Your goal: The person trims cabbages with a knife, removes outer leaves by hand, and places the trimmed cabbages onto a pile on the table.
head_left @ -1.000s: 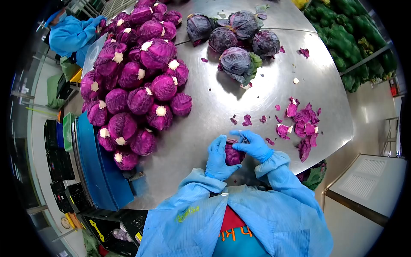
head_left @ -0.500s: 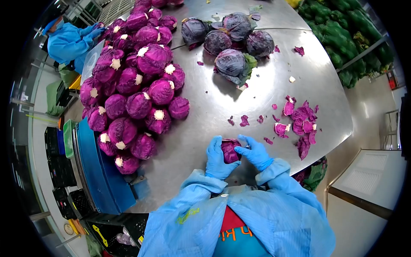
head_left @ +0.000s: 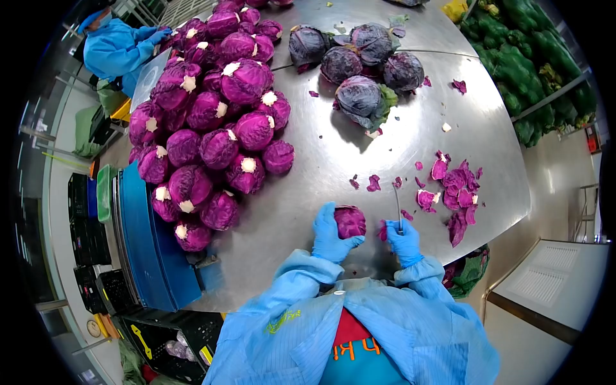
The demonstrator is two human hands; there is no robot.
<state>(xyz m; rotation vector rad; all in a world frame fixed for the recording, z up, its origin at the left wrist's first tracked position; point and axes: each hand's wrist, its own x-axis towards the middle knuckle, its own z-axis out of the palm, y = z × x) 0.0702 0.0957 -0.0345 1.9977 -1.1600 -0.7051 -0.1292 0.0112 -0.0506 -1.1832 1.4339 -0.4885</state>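
Note:
A small red cabbage (head_left: pixel 350 222) sits in my left hand (head_left: pixel 331 235), with blue-gloved fingers curled around its left and lower side. To its right, my right hand (head_left: pixel 403 241) grips a knife (head_left: pixel 398 208) whose thin blade points away from me. A scrap of purple leaf (head_left: pixel 383 231) shows at the fingers of that hand. Between the cabbage and the knife there is a gap. Torn cabbage leaves (head_left: pixel 459 192) lie on the metal table to the right of my hands.
Trimmed red cabbages (head_left: pixel 192 186) are piled along the left side of the steel table (head_left: pixel 289 256). Several dark untrimmed cabbages (head_left: pixel 362 99) sit at the far middle. Green net sacks (head_left: pixel 545 58) stand at the right. A co-worker in blue (head_left: pixel 115 54) is at the far left.
My right hand has come away from the cabbage to the right, and the knife blade now shows in it. My left hand still holds the cabbage. The view has shifted slightly.

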